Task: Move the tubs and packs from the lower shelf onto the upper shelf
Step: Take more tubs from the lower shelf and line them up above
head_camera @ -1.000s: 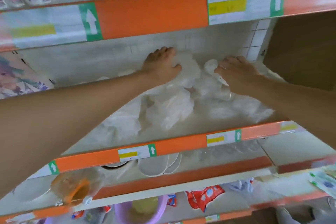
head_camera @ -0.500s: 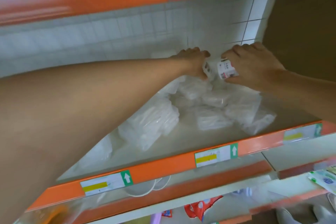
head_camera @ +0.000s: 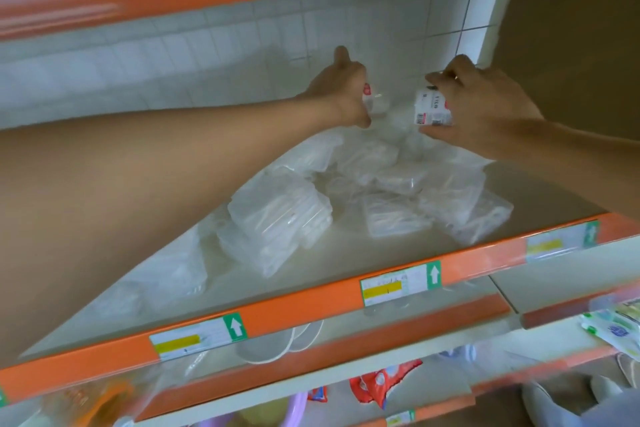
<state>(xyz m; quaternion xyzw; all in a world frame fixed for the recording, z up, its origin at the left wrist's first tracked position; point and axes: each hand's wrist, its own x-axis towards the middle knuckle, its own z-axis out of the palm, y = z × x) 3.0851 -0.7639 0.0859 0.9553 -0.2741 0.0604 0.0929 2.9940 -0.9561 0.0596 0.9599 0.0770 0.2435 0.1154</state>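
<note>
A person's left hand (head_camera: 341, 90) is curled around a small clear tub (head_camera: 375, 101) with a red-marked label at the back of the orange-edged shelf (head_camera: 304, 305), thumb raised toward the tiled wall (head_camera: 242, 55). Clear plastic packs (head_camera: 277, 218) lie heaped mid-shelf, in front of both hands. At the shelf's rear right, the right hand (head_camera: 485, 111) grips a white-labelled tub (head_camera: 433, 111); whether either tub rests on the shelf cannot be told.

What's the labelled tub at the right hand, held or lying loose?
Held: the right hand curls fingers over the labelled tub, thumb beneath. Whether it rests on the packs below, cannot tell.
</note>
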